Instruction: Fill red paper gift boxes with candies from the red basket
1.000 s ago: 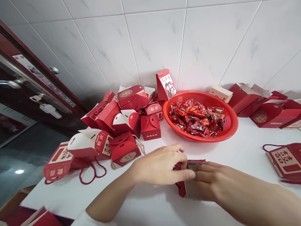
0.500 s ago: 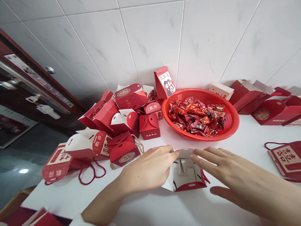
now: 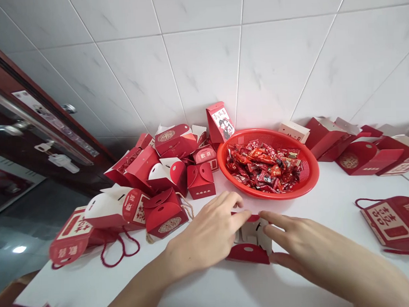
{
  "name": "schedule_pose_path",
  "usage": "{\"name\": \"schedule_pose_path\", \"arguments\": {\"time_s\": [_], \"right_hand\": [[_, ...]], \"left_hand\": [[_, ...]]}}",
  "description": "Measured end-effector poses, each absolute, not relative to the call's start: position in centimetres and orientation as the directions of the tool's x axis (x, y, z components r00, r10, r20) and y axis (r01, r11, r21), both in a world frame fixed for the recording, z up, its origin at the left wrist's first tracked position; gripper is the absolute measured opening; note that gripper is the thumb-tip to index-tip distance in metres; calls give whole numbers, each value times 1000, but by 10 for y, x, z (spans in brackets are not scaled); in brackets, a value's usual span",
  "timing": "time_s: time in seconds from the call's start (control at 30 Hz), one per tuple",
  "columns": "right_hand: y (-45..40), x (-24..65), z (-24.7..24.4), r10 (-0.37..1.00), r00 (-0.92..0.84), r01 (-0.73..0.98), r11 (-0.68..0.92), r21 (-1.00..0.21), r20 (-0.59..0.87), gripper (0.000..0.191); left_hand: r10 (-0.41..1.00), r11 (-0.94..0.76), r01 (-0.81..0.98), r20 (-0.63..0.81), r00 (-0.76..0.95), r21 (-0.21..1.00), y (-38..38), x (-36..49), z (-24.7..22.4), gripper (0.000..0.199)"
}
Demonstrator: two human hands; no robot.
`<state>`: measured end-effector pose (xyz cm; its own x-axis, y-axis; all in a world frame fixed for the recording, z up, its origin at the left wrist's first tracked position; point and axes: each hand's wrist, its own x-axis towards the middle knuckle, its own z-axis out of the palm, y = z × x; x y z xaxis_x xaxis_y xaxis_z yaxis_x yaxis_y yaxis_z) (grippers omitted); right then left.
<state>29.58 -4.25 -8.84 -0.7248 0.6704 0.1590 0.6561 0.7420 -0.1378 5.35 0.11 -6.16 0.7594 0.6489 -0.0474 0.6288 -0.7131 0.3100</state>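
Note:
A small red paper gift box [image 3: 247,254] with a white inside stands on the white table in front of me, its top unfolded. My left hand [image 3: 212,231] is at its left and rear side, fingers bent, the index finger reaching over the back edge. My right hand [image 3: 296,240] grips the right side, fingertips at the rear corner and thumb near the front corner. The left thumb is hidden. Just behind the box stands a red plastic basket [image 3: 269,195] holding many wrapped candies [image 3: 265,167].
Several red gift boxes [image 3: 169,208] crowd the table's left side, some with cords. More boxes [image 3: 369,159] line the wall at right. A flattened box with a cord [image 3: 393,223] lies at far right. At left is a door with keys [image 3: 62,162] in its lock.
The box has been turned, with its red front flap now facing me. My right hand's thumb has come in against its right side. The view has tilted slightly upward.

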Motion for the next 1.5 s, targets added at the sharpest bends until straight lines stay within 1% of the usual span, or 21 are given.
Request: {"name": "schedule_pose_path", "arguments": {"time_s": [0.07, 0.13, 0.2, 0.27, 0.3, 0.37, 0.43, 0.47, 0.53, 0.57, 0.6, 0.67, 0.77, 0.83, 1.0, 1.13, 1.23, 1.3, 1.37, 1.43, 1.5], "right_hand": [[-42, 290, -88, 668, -726, 660, 744, -109, 164, 7], [-42, 288, -88, 670, -726, 666, 741, -85, 154, 7], [-43, 288, -88, 685, -715, 681, 727, -81, 142, 8], [-41, 290, -84, 709, -691, 700, 705, -116, 137, 10], [-39, 293, -80, 720, -683, 703, 694, -157, 127, 11], [-30, 300, -69, 725, -683, 681, 675, -283, 86, 12], [-14, 310, -57, 700, -713, 614, 655, -441, 47, 18], [-5, 317, -52, 680, -731, 564, 651, -508, 59, 22], [16, 328, -50, 754, -646, 563, 576, -594, 119, 25], [27, 333, -52, 834, -529, 616, 505, -604, 157, 25], [38, 337, -57, 895, -410, 684, 429, -590, 174, 25], [57, 339, -70, 953, -274, 804, 301, -513, 129, 22], [75, 332, -90, 975, -217, 918, 189, -348, -42, 15], [81, 325, -98, 971, -218, 936, 178, -305, -101, 13], [85, 322, -103, 960, -249, 915, 189, -357, -130, 3], [86, 327, -102, 962, -253, 892, 190, -411, -106, 12], [88, 330, -103, 973, -231, 877, 194, -439, -31, 19], [89, 331, -105, 980, -194, 870, 188, -455, 36, 20], [90, 331, -107, 983, -153, 861, 181, -475, 98, 20], [92, 332, -109, 982, -133, 848, 183, -498, 134, 21], [92, 331, -111, 981, -139, 834, 190, -518, 137, 20]], "left_hand": [[592, -758, 583, -65, 803, 294, 2, 54, -61, 29], [547, -785, 549, -94, 832, 286, 3, 52, -60, 24], [552, -781, 549, -83, 830, 297, 5, 48, -60, 23], [590, -754, 579, -69, 805, 310, 7, 44, -60, 30], [603, -741, 593, -78, 794, 314, 8, 43, -60, 37], [608, -723, 611, -124, 785, 323, 8, 42, -60, 50], [589, -719, 604, -160, 792, 344, 8, 45, -61, 55], [581, -719, 597, -165, 797, 356, 8, 47, -62, 56], [575, -718, 588, -159, 803, 372, 8, 50, -62, 53], [573, -720, 586, -156, 804, 373, 7, 51, -62, 49], [572, -723, 584, -153, 806, 370, 8, 51, -61, 43], [566, -736, 575, -140, 812, 358, 8, 50, -61, 33], [541, -752, 535, -103, 835, 385, 11, 46, -60, 35], [523, -748, 504, -84, 848, 431, 13, 42, -58, 38], [545, -703, 485, -44, 837, 519, 26, 37, -49, 38], [576, -658, 406, 76, 814, 634, 50, 41, -42, 31], [666, -620, 411, 171, 726, 668, 76, 49, -45, 27], [738, -582, 479, 181, 650, 658, 95, 57, -52, 28], [771, -564, 555, 148, 620, 611, 112, 68, -62, 30], [778, -551, 620, 75, 624, 559, 126, 79, -72, 33], [772, -547, 689, -31, 634, 477, 137, 90, -80, 34]]}}
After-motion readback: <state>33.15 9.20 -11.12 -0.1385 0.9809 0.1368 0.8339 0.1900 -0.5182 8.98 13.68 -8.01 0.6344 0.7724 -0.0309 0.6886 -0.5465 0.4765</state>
